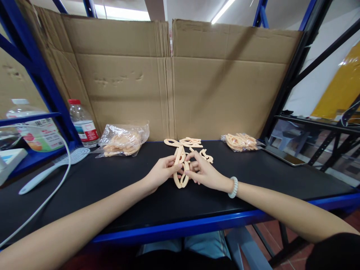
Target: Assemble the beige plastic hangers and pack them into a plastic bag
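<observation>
Pretty sure small workshop or factory corner, tbh. Giveaways: blue metal bench frame (168, 229), flat black worktop (267, 165), tall brown cardboard sheets (120, 82) standing as partition, clear plastic bags (143, 132) of flat beige pieces (125, 142), white tube light (223, 11) overhead, black metal racking (317, 122) at right.

Worn items of the operator. The left hand (161, 170) and right hand (204, 170) were ungloved, and both forearms (275, 198) were bare. A pale, whitish bracelet (233, 187), ridged in outline, encircled the right wrist. A plain black sleeve (334, 252) covered the right upper arm. Below, a black garment (182, 261) overlay light-blue trousers (206, 243), marked with whitish lines beside the right thigh's outer edge.
</observation>
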`<state>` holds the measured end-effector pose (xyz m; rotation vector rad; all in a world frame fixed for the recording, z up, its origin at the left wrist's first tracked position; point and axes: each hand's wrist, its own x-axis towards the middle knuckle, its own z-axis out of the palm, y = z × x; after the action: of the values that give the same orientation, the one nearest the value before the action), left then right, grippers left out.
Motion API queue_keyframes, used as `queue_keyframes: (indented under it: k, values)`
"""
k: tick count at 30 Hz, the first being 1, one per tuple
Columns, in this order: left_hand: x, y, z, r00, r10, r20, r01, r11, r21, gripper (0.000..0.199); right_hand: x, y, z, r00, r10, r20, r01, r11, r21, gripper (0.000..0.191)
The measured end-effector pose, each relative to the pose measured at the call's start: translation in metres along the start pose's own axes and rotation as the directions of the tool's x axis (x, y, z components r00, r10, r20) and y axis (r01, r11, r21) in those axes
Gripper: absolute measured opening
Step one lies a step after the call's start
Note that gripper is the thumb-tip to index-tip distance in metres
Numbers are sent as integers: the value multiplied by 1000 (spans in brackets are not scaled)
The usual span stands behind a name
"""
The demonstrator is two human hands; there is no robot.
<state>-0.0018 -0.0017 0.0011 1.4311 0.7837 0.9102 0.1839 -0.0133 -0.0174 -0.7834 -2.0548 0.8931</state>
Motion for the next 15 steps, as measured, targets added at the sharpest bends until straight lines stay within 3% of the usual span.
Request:
queue_keyframes:
  k: [3, 5, 7, 11, 15]
  values:
    - [1, -3, -2, 1000, -6, -16, 6, 999, 40, 35, -1, -2, -4, 991, -130, -20, 118, 946, -300, 9]
    - [2, -4, -3, 1000, -6, -24, 7, 999, 42, 35, -3, -5, -7, 963, -267, 28, 237, 798, -555, 8]
    - [2, -5, -5, 999, 2, -43, 0, 999, 37, 35, -4, -9, -9, 921, -359, 151, 353, 602, -716, 10]
    - [2, -6, -5, 995, 32, -97, -30, 999, 27, 33, -4, -10, -9, 848, -429, 312, 457, 293, -840, 13]
    - [1, -6, -2, 996, 33, -79, -35, 999, -21, 35, -3, -5, -5, 817, -459, 349, 456, 144, -878, 15]
